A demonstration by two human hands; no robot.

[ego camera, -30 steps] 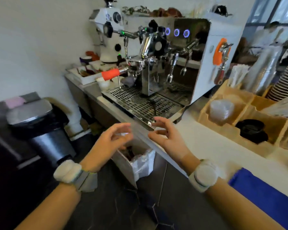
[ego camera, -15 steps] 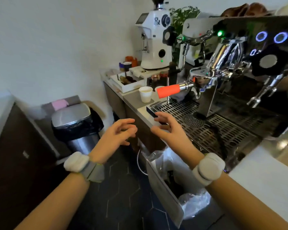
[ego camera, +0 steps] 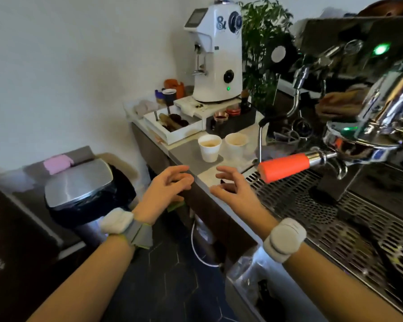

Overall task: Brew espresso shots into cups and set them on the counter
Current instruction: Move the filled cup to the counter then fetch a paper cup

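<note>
Bearing "&": white grinder (ego camera: 215,54).

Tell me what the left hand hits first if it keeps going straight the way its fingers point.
Probably the nearer white paper cup on the grey mat. The left hand, open and empty, points up-right toward it; depth is hard to judge, so it may pass just short.

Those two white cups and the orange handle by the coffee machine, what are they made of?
The two white cups look like matte paper: thin rolled rims, no shine. The orange handle looks like matte rubber or plastic, ending in a shiny chrome-like metal neck. Hard to tell which.
</note>
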